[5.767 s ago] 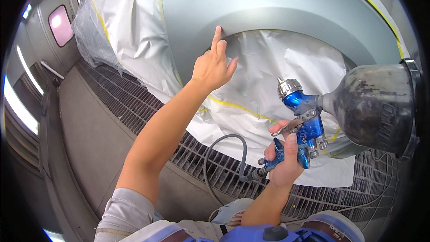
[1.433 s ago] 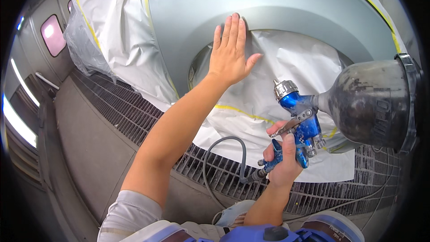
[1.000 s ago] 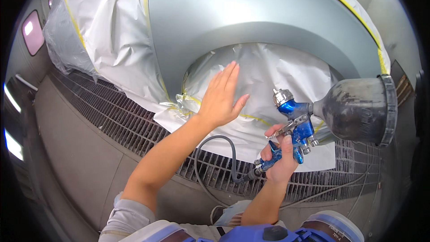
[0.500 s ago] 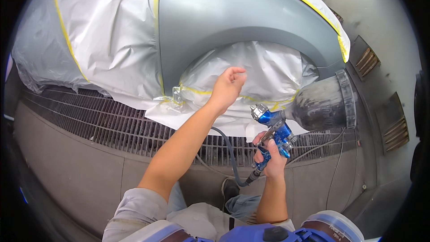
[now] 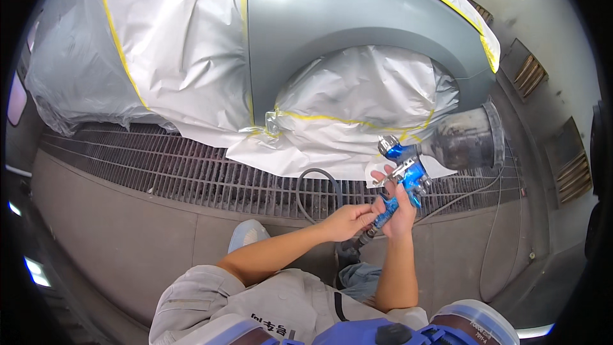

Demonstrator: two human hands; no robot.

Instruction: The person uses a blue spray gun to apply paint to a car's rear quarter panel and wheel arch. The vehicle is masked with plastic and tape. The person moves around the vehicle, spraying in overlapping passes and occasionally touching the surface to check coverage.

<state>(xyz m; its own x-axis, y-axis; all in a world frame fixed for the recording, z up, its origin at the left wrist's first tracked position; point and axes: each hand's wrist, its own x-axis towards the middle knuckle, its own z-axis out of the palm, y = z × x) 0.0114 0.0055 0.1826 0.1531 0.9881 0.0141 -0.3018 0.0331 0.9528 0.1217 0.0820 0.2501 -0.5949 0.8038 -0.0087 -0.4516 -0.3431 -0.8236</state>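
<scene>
A blue spray gun with a silver nozzle and a large, paint-stained cup tilts in front of me, its nozzle pointing up and left. My right hand wraps its handle, with some fingers stretched out past the trigger. At the handle's lower end, my left hand is closed, its thumb and fingertips pinching there; the exact part is covered. A dark air hose loops from the bottom of the handle. Beyond the gun stands a grey car fender, its wheel opening masked with white sheeting.
Yellow tape edges the sheeting and plastic film over the car. A floor grate runs along the car's side. Thin hoses trail over the floor at right, near a wall with vents. A respirator edges the view below.
My left hand has come down from in front of the wheel opening to the spray gun's handle base. The gun has shifted slightly up and right, and my right fingers have loosened near the trigger.
</scene>
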